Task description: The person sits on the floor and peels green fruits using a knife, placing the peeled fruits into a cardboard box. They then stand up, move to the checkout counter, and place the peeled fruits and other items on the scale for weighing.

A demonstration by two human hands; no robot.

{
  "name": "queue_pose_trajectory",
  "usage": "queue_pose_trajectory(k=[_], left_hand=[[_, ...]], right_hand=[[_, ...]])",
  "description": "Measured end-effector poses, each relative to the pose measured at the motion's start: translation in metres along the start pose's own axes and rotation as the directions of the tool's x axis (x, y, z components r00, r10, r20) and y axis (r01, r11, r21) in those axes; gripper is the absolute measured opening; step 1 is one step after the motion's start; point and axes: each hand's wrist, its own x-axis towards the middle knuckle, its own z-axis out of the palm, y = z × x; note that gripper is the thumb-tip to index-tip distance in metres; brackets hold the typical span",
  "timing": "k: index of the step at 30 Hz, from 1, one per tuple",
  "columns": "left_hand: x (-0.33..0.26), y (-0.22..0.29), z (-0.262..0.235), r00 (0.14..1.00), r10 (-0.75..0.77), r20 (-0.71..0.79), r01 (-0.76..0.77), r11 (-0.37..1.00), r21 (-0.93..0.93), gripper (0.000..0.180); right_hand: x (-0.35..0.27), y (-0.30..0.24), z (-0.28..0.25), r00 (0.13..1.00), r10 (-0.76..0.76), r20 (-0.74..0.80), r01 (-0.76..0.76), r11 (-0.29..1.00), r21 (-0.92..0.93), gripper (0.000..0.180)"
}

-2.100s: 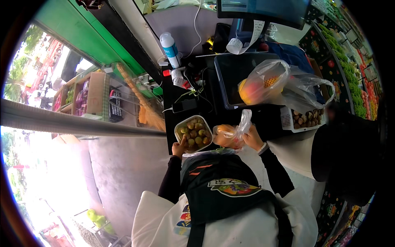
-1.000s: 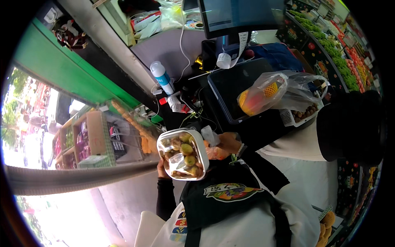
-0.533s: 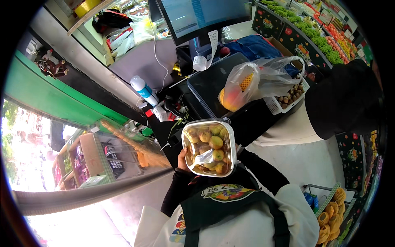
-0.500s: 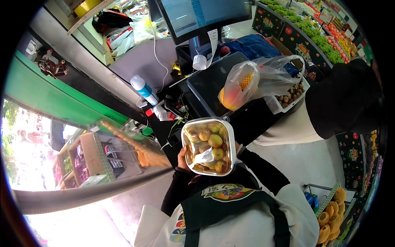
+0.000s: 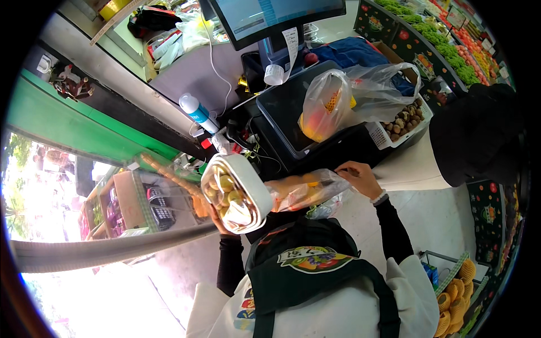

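My left hand [image 5: 218,221] grips a white plastic tub [image 5: 253,188] with a clear cover, holding it on edge and tilted to the left. Round yellow-brown fruits [image 5: 223,187] show through the cover. My right hand [image 5: 360,178] has thumb and fingers closed on the edge of a clear plastic bag [image 5: 327,183] hanging at the counter's near side. Orange-yellow fruit lies inside that bag, and the tub hides its left end. Another clear bag [image 5: 326,101] of fruit rests on the dark flat plate [image 5: 282,118] of the counter.
A white basket [image 5: 389,135] of small brown round items stands right of the plate, beside a person in dark clothing [image 5: 479,135]. A monitor [image 5: 276,22] with a paper roll [image 5: 274,74] stands behind. A spray can [image 5: 197,112] is at left.
The tub has moved left and tipped onto its edge, now in my left hand. My right hand has moved out to the right, onto a bag of orange-yellow fruit that has come into view.
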Motion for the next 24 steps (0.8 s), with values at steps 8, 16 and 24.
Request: queue_pose_trajectory(k=[8,16,24], left_hand=[[-0.016,0.005,0.016,0.995,0.096,0.041,-0.099,0.992,0.081,0.076],[-0.015,0.019,0.047,0.969,-0.069,0.237,0.055,0.996,0.064,0.056],[-0.008,0.022,0.106,0.986,-0.094,0.14,0.028,0.912,0.41,0.062]], right_hand=[[0.006,-0.095,0.034,0.832,-0.555,-0.005,0.494,0.746,-0.447,0.048],[0.025,-0.119,0.115,0.867,-0.134,0.48,-0.257,0.705,0.661,0.087],[0.014,-0.052,0.105,0.802,-0.061,0.594,-0.597,-0.091,0.797,0.055]])
